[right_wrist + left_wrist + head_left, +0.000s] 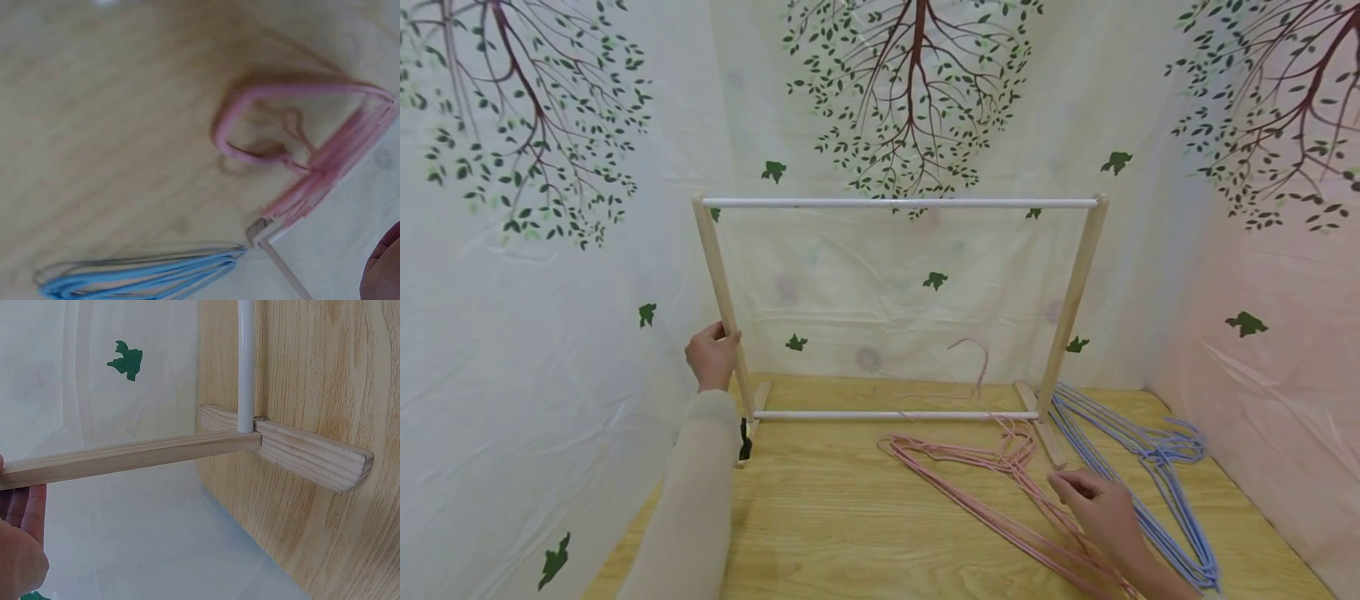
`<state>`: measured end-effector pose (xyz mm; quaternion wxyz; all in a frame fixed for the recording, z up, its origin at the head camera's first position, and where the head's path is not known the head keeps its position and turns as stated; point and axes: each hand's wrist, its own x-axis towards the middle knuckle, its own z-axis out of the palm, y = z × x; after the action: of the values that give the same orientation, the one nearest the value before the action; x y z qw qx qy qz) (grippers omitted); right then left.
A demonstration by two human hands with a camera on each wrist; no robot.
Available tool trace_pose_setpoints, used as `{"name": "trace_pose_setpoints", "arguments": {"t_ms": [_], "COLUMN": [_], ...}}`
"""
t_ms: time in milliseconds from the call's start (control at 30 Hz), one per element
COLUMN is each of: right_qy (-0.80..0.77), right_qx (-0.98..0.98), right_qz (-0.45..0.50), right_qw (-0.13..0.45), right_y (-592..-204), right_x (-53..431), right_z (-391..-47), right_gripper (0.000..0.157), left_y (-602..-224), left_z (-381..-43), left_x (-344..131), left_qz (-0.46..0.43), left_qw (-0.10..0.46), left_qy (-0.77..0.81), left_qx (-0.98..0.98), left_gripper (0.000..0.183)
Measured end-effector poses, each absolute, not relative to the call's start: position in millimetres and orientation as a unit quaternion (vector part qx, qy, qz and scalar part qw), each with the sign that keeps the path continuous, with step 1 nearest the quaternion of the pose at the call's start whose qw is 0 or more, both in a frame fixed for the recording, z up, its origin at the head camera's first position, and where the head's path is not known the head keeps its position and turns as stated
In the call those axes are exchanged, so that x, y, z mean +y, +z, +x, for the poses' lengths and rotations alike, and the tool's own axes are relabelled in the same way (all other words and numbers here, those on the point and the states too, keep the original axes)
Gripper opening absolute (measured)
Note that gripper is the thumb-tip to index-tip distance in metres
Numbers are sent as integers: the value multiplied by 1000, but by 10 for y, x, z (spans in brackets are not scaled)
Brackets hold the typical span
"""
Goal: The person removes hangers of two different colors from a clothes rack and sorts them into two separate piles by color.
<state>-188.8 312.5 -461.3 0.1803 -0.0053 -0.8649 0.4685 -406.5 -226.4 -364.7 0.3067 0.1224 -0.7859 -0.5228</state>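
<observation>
My left hand grips the left wooden post of a garment rack, fingers on one side of it. In the left wrist view, that hand is partly cut off beside the post. My right hand hovers over the pink hangers, its fingers loosely curled and nothing visible in them. Only an edge of this hand appears in the blurred right wrist view. One pink hanger hook stands up behind the rack's lower white bar.
Several blue hangers lie at the right, near the rack's right foot. A black item is at the left foot. The wooden table meets hanging printed sheets at its back and sides.
</observation>
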Motion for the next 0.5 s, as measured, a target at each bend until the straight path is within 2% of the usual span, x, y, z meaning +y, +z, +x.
{"name": "trace_pose_setpoints", "arguments": {"t_ms": [133,500], "right_qy": [466,453], "right_qx": [-868,-884], "right_qz": [-12,-46], "right_qw": [172,109], "right_y": [-4728,-4887], "right_x": [3178,3329], "right_z": [-1861,-1875], "right_gripper": [25,33], "left_y": [-3652,-3653], "left_z": [-4070,-4083], "left_x": [-2257,-2220], "left_qz": [126,131], "left_qw": [305,311], "left_qy": [-527,-520], "left_qx": [-783,-785], "left_gripper": [32,32]}}
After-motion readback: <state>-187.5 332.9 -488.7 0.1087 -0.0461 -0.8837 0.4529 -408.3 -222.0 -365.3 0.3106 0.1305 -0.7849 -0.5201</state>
